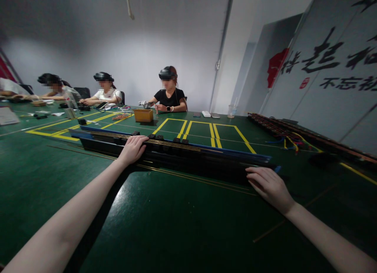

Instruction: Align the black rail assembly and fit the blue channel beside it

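Observation:
A long black rail [206, 162] with blue edges lies across the green table, with dark blocks spaced along its top. Thin brass-coloured rods [173, 144] run lengthwise over those blocks. My left hand [134, 149] bends its fingers over the rail left of the middle, across the rods; its fingertips are partly hidden. At the right end, my right hand [268, 184] has its fingers curled together against the rail, and what they pinch, if anything, cannot be made out. More thin rods [188, 175] lie along the near side of the rail.
Across the table [176, 226] a person in black [169, 96] sits behind a yellowish box [143, 115]; other people work farther left. Long dark strips with coloured wires [290, 142] lie at right. A single rod [271, 230] rests near my right forearm. Yellow tape [200, 122] marks the tabletop.

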Demonstrator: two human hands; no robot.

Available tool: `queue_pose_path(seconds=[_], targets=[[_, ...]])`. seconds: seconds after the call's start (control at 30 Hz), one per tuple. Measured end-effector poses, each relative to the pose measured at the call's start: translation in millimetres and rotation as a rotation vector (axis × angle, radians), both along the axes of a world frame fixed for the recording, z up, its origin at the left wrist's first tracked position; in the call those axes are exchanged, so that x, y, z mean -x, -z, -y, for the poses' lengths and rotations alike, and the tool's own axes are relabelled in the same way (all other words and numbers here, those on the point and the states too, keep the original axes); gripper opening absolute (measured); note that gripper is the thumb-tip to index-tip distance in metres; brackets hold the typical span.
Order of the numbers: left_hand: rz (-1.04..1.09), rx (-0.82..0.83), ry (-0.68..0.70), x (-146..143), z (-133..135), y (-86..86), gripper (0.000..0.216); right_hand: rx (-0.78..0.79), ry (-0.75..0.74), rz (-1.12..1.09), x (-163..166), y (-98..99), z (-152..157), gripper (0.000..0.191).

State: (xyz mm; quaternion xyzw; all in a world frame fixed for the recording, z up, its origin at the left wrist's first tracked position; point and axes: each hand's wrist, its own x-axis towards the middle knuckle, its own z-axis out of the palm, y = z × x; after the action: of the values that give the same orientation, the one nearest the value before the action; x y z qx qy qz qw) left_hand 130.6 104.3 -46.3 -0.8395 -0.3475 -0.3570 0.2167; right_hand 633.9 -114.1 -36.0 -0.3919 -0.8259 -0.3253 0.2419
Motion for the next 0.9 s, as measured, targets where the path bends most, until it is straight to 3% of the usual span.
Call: queue_pose_path(seconds=[0.4, 0.9], targets=[[0.197, -0.036, -0.164, 15.5, -6.0, 1.2, 0.026, 0.015, -0.016, 0.004, 2.0, -0.2, -0.2, 0.008], [0.064, -0.021, -0.067, 9.5, -1.4, -0.2, 0.032, 0.033, -0.012, -0.013, 5.1, -2.4, -4.2, 0.009]])
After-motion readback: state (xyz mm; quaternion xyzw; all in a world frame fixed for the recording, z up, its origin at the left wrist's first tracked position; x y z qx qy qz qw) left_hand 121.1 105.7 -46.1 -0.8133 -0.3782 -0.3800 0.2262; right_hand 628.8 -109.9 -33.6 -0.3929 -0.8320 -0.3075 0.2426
